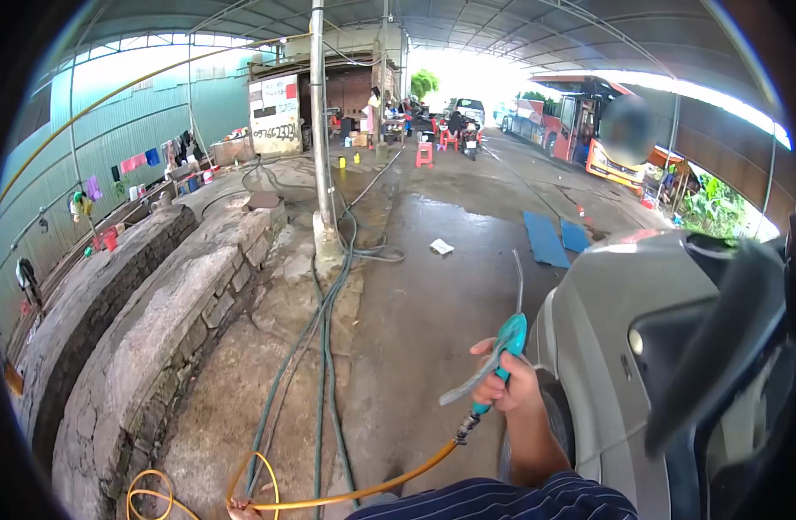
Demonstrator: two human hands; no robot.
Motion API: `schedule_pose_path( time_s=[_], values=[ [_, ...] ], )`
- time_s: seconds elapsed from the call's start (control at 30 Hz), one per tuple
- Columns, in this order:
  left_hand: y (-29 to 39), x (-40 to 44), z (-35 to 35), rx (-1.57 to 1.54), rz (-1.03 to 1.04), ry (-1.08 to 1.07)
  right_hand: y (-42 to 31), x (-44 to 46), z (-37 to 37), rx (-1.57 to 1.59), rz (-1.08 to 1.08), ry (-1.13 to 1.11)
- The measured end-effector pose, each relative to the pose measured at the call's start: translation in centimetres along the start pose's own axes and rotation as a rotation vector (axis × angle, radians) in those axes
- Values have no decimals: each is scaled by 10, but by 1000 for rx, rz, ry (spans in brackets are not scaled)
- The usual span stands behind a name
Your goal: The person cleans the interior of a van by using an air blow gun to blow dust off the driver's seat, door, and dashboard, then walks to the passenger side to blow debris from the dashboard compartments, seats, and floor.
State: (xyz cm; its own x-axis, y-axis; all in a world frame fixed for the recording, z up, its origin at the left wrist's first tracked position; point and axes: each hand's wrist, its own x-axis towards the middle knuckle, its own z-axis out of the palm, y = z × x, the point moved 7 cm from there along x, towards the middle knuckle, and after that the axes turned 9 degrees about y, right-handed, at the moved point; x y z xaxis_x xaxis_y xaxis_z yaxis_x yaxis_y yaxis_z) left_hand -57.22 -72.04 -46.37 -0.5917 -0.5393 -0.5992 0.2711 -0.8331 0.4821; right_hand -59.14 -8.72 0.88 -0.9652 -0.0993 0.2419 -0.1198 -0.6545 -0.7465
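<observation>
The teal spray gun (513,331) is held near the centre of the scene, just left of the grey vehicle (623,299), with the fingers of the right hand (512,386) wrapped round its handle; its thin bent nozzle tube (520,286) is pointed towards the far side; the lever (460,390) is angled out to the left, and whether it is being squeezed is not clear. The orange hose (372,488) is gripped at the near left edge by the left hand (245,512), which is partly cut off from view. If the hose were pulled tight between the hands, the gun could be twisted in the grip, or the metal coupling (466,426) could be strained; if the hose loop (168,496) at near left were caught, the slack might be lost abruptly. The green hoses (330,334) are strung along the ground to the left, so a foot could be snagged; on the wet floor (398,286) footing might be lost. Should the nozzle tube be swung right, the vehicle's bodywork could be knocked or scratched.
</observation>
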Motion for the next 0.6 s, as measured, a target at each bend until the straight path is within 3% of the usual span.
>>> schedule_pose_path(
  time_s=[0.1, 0.17, 0.27, 0.37, 0.4, 0.47, 0.6],
  values=[
    [-102, 97, 120, -1, -136, -263, -44, 66, -72, -115, -51, 279],
    [-160, 101, 192, 214, 69, 228, -87, 99, -112, -93, -152, 348],
    [-251, 115, 288, 234, -96, 169, -147, 127, -183, 5, -391, 572],
    [-332, 59, 378, -73, -312, 342, -196, 158, -246, -73, -577, 618],
    [-366, 136, 349, -248, -352, 521, -213, 171, -268, -13, -617, 639],
    [-398, 82, 379, -145, -318, 558, -248, 206, -311, 31, -670, 592],
    [-433, 79, 460, -85, -54, 612, -308, 319, -410, 24, -618, 510]
  ],
)
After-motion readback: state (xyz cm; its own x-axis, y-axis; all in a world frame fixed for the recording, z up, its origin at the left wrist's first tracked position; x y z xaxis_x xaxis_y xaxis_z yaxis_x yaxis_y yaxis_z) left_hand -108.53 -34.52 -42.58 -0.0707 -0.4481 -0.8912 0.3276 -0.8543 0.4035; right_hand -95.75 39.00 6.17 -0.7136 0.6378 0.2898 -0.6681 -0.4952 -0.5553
